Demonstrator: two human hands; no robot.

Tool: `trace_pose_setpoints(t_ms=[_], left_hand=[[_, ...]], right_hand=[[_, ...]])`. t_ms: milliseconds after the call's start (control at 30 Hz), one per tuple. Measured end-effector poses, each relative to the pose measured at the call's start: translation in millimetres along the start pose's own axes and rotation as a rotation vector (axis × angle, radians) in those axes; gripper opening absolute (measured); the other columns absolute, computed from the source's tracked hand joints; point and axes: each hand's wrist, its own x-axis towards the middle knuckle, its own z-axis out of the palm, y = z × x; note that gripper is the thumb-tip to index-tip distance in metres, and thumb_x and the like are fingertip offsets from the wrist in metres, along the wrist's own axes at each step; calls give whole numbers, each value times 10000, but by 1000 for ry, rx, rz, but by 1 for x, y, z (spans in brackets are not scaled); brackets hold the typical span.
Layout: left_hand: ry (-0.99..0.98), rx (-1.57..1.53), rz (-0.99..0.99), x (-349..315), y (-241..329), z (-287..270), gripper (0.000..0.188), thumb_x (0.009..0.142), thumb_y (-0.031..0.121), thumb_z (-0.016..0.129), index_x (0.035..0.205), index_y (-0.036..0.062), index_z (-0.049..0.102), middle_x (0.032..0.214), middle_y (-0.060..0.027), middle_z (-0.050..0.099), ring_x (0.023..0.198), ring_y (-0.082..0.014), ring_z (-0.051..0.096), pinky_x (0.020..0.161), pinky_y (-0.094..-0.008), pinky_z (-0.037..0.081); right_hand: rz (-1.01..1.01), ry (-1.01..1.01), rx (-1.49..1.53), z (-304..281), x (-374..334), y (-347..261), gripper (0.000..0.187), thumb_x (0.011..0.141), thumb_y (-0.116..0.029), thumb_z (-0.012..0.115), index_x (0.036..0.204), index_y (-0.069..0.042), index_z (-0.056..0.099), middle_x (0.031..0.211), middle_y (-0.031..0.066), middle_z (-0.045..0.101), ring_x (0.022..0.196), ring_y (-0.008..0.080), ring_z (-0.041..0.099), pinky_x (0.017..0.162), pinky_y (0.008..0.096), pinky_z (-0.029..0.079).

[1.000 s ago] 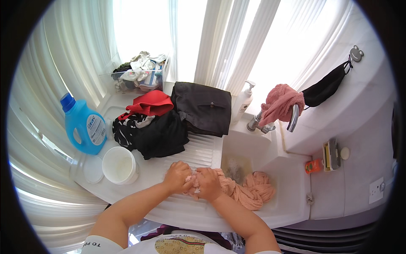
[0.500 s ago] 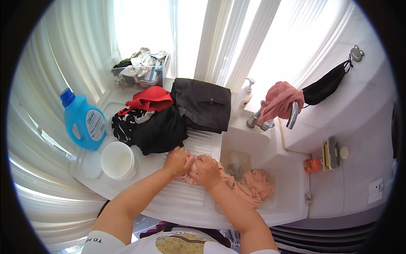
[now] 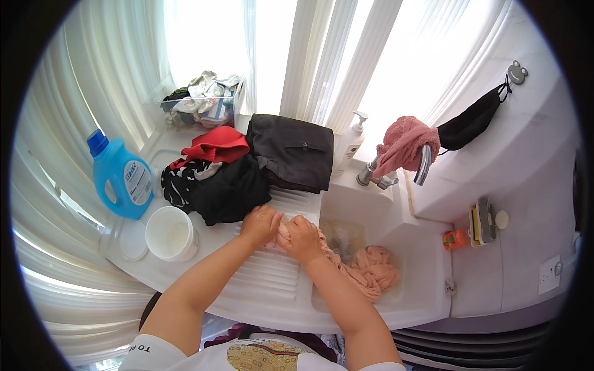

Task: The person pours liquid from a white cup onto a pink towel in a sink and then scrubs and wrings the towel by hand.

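A wet pink cloth garment (image 3: 374, 272) trails from the ribbed washboard (image 3: 272, 272) down into the white sink, where cloudy water (image 3: 344, 238) stands. Both of my hands grip its upper end close together over the ridges. My left hand (image 3: 261, 224) is closed round the bunched fabric, beside the black clothes. Just to its right, my right hand (image 3: 301, 240) is closed on the same cloth, which runs out below it toward the basin. Most of the gripped fabric is hidden by the fingers.
Black clothes (image 3: 232, 191), a red garment (image 3: 219, 145) and folded dark trousers (image 3: 294, 151) lie behind my hands. At left stand a white tub (image 3: 172, 234) and a blue detergent bottle (image 3: 124, 176). A pink towel (image 3: 405, 145) hangs on the tap (image 3: 424, 166); a pump bottle (image 3: 351, 145) stands beside it.
My hands have moved slightly up the washboard, away from me, still holding the pink garment. The whole view has shifted a little.
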Motion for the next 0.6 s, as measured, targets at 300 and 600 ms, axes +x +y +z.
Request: trace_pose_setpoints(t_ms=[300, 600], left_hand=[[-38, 50, 710, -100, 34, -45, 189, 665, 204, 699, 627, 89, 554, 681, -57, 514, 705, -267, 515, 694, -424, 379], [284, 258, 197, -31, 19, -7, 260, 781, 309, 697, 800, 67, 606, 1038, -120, 563, 958, -352, 525, 830, -479, 400]], right_hand=[[-498, -75, 49, -38, -79, -46, 300, 622, -356, 755, 741, -102, 649, 1000, 82, 608, 868, 263, 565, 809, 403, 413], [164, 6, -123, -14, -33, -23, 530, 703, -402, 747, 1144, -147, 602, 1295, 150, 469, 1185, 367, 426, 984, 577, 309]])
